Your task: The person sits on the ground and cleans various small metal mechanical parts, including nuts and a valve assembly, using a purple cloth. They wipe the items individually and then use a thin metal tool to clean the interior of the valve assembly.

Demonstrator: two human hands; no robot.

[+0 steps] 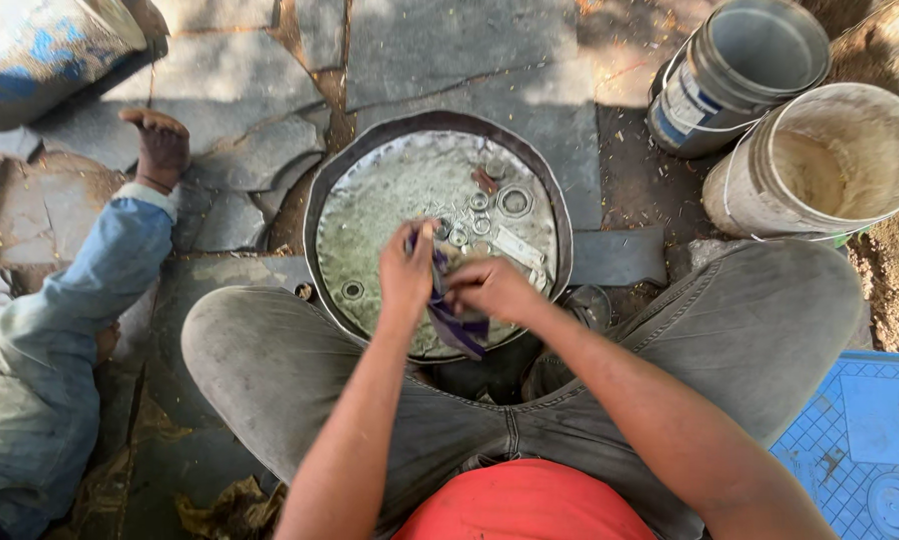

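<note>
Fingers [417, 262] of the left hand [407, 277] pinch shut on the upper end of a dark purple cloth strip [453, 322], thumb side up, wrist bent slightly inward. Right hand [490, 288] meets it from the other side — its fingers curl closed around the same strip just beside the left, knuckles toward the camera. What the fingertips press inside the cloth cannot be told.

Both forearms reach forward from the body and converge over a round shallow metal pan [370, 200] on the stone floor [420, 50], between the person's spread knees in grey trousers [270, 360]. The strip hangs down from the hands over the pan's near rim.

In the pan, beyond the hands, lie several metal rings and washers [515, 202], one more ring [353, 290] near the left edge, and a flat pale tag-like piece [518, 247].

Off to the left — another person's leg in a blue trouser sleeve [110, 270], bare foot [160, 145] resting on the stones. Upper right, two buckets tipped on their sides: a grey one [740, 70] and a dirty white one [820, 160], touching. A blue plastic crate [860, 440] sits lower right.
</note>
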